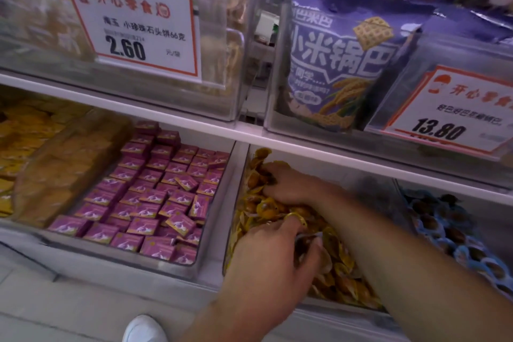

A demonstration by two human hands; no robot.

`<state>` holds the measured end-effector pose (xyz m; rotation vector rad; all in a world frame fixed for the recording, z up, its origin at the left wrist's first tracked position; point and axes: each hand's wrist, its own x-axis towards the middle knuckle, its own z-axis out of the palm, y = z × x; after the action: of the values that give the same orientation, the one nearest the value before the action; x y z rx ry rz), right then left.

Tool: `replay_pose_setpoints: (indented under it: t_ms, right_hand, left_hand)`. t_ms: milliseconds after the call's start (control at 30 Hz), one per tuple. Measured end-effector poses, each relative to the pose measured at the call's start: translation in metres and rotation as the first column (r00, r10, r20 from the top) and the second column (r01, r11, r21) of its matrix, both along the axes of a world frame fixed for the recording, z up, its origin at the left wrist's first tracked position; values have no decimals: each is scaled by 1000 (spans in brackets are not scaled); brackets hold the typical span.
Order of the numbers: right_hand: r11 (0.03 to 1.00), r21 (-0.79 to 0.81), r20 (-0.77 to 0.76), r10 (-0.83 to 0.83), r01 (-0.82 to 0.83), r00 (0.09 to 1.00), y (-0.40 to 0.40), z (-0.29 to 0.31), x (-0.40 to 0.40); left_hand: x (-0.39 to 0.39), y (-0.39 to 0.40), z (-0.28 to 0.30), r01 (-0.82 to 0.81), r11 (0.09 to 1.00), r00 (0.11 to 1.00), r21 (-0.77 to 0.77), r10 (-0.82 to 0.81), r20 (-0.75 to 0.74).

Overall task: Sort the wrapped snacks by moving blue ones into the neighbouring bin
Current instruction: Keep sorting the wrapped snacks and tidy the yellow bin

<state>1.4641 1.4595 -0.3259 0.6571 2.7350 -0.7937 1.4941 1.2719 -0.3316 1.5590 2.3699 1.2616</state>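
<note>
- Down among the yellow-wrapped snacks [341,272] in the middle bin [236,203], both my hands are digging; I judge the step in hand to be hunting for stray blue ones.
- My left hand [274,253] sits near the front of the pile, fingers [311,253] curled round a small bunch of wrappers; whether a blue one is among them I cannot tell.
- My right hand [288,183] reaches to the back of the same bin, fingers bent down into the pile; whether they pinch anything is hidden.
- To do this well, I should rake shallowly and lift the top layer aside, so a blue wrapper shows before I close on it, and take one piece at a time.
- Blue-wrapped snacks [455,233] lie in the neighbouring bin [402,191] just to the right: small, dark centres in crinkly blue film with twisted edges.
- No blue shows plainly among the yellow ones, so any left are likely buried.
- Such film probably slips, so a firm pinch helps.
</note>
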Motion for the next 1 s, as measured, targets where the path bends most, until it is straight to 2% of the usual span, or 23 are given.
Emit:
replay_pose_setpoints:
  t_ms: [67, 167, 267, 333, 467, 533, 600, 667, 800, 900, 1000]
  right_hand:
    - [999, -33, -12, 19, -19, 1000, 9, -7, -1]
    - [994, -5, -27, 106, -106, 994, 16, -9, 8]
    - [979, 144, 81, 130, -141, 988, 25, -5, 15]
    - [977, 161, 165, 115, -141, 980, 31, -1, 23]
    - [963, 255, 308, 0, -82, 951, 41, 2, 40]
    - [960, 279, 251, -78, 5, 965, 47, -3, 49]
    - [966, 233, 137, -149, 114, 979, 51, -3, 58]
    - [969, 190, 73, -172, 155, 982, 52, 0, 63]
    - [988, 122, 136, -109, 92, 985, 52, 8, 66]
    - [983, 165, 106, -97, 79, 990, 49, 4, 60]
    - [974, 210, 29, -91, 83, 995, 40, -4, 46]
  left_hand:
    - [-5, 2, -2, 2, 1000, 999, 10, -3, 51]
    - [-7, 4, -4, 41, 999, 999, 0, -41, 32]
    - [-7, 4, -3, 59, 998, 998, -13, -59, 23]
    - [-8, 4, -2, 62, 998, 997, -14, -61, 53]
    - [-8, 4, -2, 59, 998, 996, -27, -57, 73]
    - [-7, 4, -2, 51, 998, 996, -33, -48, 75]
    - [-7, 4, -1, 37, 999, 995, -33, -34, 97]
    - [-8, 5, 1, 22, 999, 992, -37, -17, 124]
    - [-7, 4, 3, 23, 997, 983, -73, -9, 181]
    - [-9, 2, 6, 17, 999, 936, -50, 2, 353]
    - [-15, 5, 8, -28, 999, 779, 27, 5, 626]
